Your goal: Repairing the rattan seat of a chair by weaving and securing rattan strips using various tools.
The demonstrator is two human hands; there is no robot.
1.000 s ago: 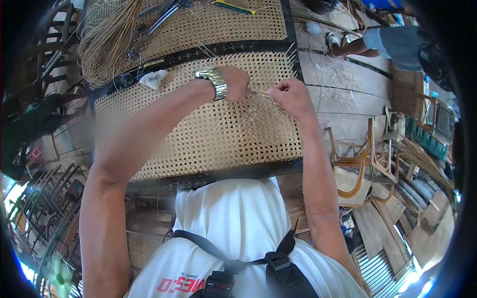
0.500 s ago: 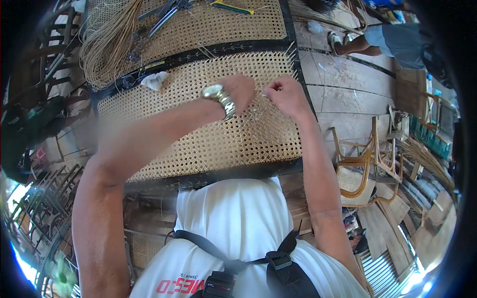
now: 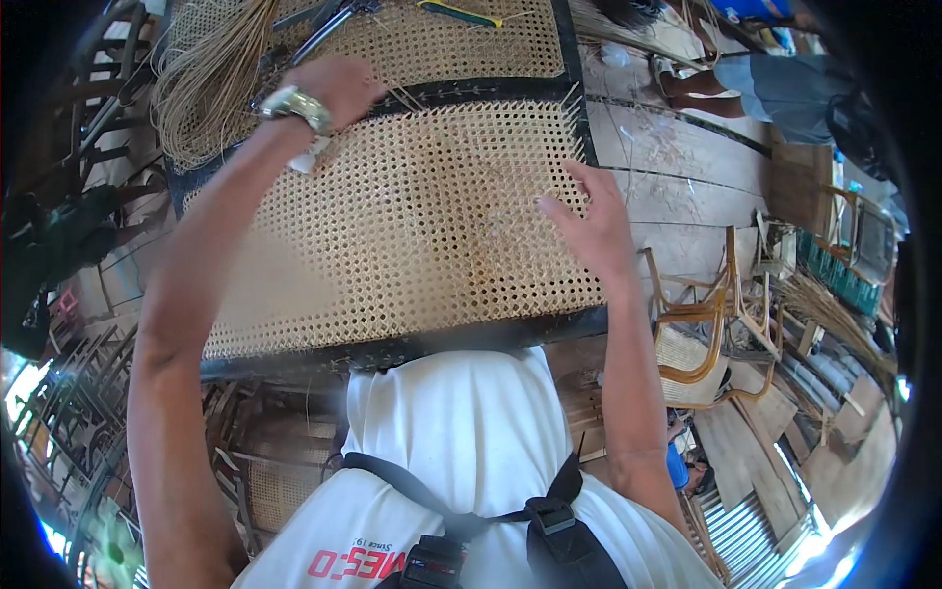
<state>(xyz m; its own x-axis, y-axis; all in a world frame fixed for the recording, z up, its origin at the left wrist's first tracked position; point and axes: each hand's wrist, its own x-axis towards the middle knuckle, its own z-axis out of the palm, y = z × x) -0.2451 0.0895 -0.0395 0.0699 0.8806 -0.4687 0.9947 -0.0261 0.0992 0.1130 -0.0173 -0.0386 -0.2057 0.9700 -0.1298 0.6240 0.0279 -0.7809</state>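
A woven cane panel (image 3: 392, 226) in a black frame (image 3: 432, 344) lies in front of me. My right hand (image 3: 599, 216) hovers by its right edge, thumb and fingers apart, with nothing in it. Loose cane ends (image 3: 577, 137) stick out along that edge. Over the frame's dark middle bar, at the upper left, is my left hand (image 3: 339, 90), wearing a metal watch. Its fingers point down and are partly hidden, so I cannot tell whether it holds a strand. A white crumpled scrap (image 3: 306, 159) shows just under that wrist.
A bundle of long cane strands (image 3: 206, 88) lies at the far left, near a metal tool (image 3: 329, 29) and a green-and-yellow tool (image 3: 459, 14). At right are a wooden chair frame (image 3: 721, 344) and a person's leg (image 3: 702, 88). Dark chair frames (image 3: 78, 422) crowd the left.
My left hand has swung from the panel's middle to the upper left. My right hand has moved slightly right and down, and its pinch has opened.
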